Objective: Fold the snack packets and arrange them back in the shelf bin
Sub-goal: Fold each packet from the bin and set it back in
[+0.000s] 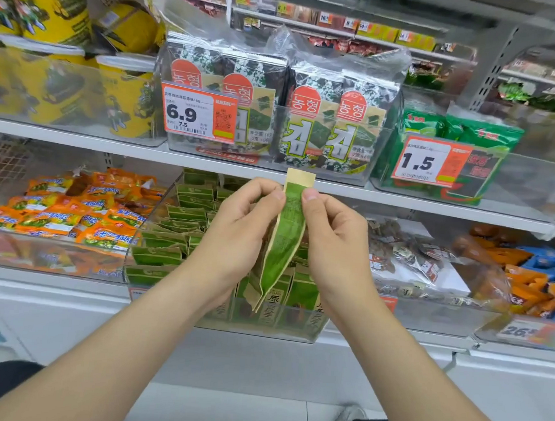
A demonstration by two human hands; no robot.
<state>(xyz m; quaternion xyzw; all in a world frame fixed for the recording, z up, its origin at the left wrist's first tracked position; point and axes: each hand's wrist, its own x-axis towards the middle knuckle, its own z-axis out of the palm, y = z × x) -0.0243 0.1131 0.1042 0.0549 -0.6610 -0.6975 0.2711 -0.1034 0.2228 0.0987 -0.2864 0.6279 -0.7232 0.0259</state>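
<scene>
A narrow green and tan snack packet point(287, 234) stands upright in front of the lower shelf, folded lengthwise. My left hand point(240, 227) pinches its left edge near the top, and my right hand point(335, 241) pinches the right edge at the same height. Directly behind and below them is a clear shelf bin point(164, 276) holding several matching green packets point(182, 217), some lying in rows and some standing at the front.
A bin of orange packets point(70, 214) sits to the left, and bins of brown and orange-blue snacks point(513, 278) lie to the right. On the upper shelf stand seaweed packs point(310, 120) behind price tags point(197, 112). White cabinet fronts and floor lie below.
</scene>
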